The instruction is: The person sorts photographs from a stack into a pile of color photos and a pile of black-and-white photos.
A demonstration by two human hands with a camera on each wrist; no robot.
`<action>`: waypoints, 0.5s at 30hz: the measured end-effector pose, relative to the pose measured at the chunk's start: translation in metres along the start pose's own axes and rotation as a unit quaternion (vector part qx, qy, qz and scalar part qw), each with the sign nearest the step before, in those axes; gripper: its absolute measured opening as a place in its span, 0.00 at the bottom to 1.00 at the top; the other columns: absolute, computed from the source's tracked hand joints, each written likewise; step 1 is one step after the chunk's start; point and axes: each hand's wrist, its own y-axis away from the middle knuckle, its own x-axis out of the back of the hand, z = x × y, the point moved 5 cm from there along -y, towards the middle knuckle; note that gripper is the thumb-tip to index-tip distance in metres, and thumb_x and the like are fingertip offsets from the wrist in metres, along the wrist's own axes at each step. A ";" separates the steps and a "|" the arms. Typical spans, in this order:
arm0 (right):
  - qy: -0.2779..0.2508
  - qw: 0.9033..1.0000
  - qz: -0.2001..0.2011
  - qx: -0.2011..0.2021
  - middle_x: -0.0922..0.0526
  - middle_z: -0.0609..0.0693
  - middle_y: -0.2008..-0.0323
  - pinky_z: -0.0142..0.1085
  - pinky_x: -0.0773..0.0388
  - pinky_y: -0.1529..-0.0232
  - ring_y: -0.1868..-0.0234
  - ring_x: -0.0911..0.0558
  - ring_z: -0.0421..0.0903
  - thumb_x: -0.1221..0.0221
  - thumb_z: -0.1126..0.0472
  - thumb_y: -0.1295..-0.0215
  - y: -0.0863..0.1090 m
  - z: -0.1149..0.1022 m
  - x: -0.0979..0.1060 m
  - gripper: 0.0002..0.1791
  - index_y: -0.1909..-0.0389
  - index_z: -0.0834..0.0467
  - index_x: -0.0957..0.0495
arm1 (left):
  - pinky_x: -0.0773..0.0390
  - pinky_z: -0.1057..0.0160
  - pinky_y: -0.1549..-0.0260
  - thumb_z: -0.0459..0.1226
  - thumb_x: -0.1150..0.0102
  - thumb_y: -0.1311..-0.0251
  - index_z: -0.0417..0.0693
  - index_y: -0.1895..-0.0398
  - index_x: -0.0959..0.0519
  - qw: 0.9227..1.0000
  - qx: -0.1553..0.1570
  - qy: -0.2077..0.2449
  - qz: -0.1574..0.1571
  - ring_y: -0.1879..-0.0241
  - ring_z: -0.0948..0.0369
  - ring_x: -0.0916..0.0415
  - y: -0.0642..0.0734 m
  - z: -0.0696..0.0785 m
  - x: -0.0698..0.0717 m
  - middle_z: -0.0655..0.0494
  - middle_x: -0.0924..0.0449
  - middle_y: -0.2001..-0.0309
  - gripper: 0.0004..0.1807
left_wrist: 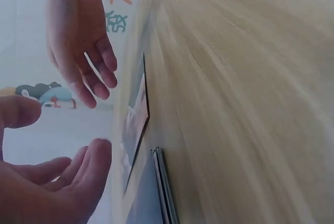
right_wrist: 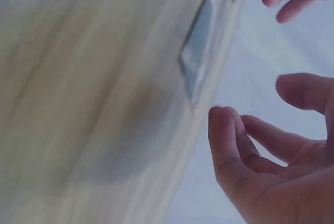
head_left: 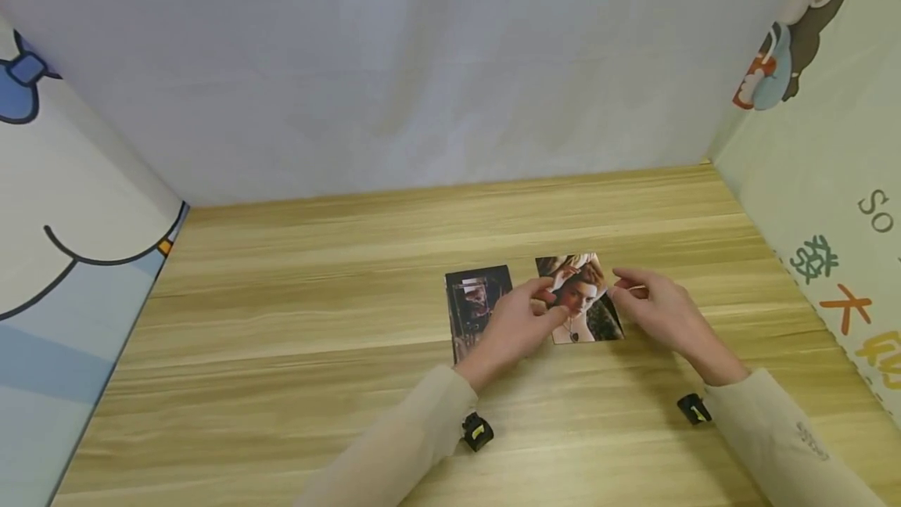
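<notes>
A square photo card with a person pictured on it lies flat on the wooden table. To its left is a small stack of dark photo cards; its layered edges show in the left wrist view. My left hand hovers over the space between stack and card, its fingertips overlapping the card's left side in the head view. Just right of the card is my right hand. In the wrist views, both hands hold nothing, with thumb and loosely bent fingers apart and raised off the tabletop.
The wooden table spreads out on both sides of the cards. A pale cloth wall rises behind it, with printed panels at left and right. Small black devices sit at both wrists.
</notes>
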 end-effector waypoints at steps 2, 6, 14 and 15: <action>-0.005 1.000 0.013 0.005 0.19 0.69 0.42 0.58 0.18 0.46 0.43 0.18 0.67 0.46 0.54 0.21 0.003 -0.005 0.001 0.30 0.30 0.72 0.30 | 0.16 0.59 0.49 0.44 0.38 0.31 0.44 0.25 0.30 0.999 -0.021 0.021 0.014 0.44 0.55 0.19 0.008 0.002 0.005 0.49 0.19 0.39 0.33; -0.019 0.999 0.031 0.012 0.23 0.71 0.37 0.61 0.21 0.41 0.39 0.22 0.69 0.47 0.54 0.20 0.007 -0.015 0.002 0.29 0.29 0.71 0.31 | 0.18 0.58 0.45 0.46 0.40 0.29 0.44 0.26 0.30 0.996 -0.069 0.021 0.046 0.39 0.55 0.21 0.024 0.003 0.020 0.50 0.21 0.35 0.32; -0.077 0.996 0.050 0.013 0.30 0.68 0.30 0.62 0.21 0.42 0.38 0.22 0.70 0.48 0.51 0.19 0.017 -0.030 -0.004 0.28 0.27 0.63 0.30 | 0.25 0.44 0.36 0.49 0.44 0.28 0.46 0.24 0.32 0.987 -0.117 -0.002 0.108 0.33 0.46 0.28 0.048 -0.005 0.053 0.49 0.28 0.28 0.32; -0.080 0.995 0.051 0.013 0.30 0.67 0.29 0.63 0.21 0.43 0.38 0.22 0.70 0.48 0.50 0.19 0.018 -0.032 -0.006 0.28 0.27 0.62 0.30 | 0.26 0.42 0.36 0.50 0.44 0.28 0.47 0.24 0.32 0.986 -0.118 -0.003 0.113 0.32 0.44 0.29 0.050 -0.006 0.057 0.48 0.29 0.28 0.33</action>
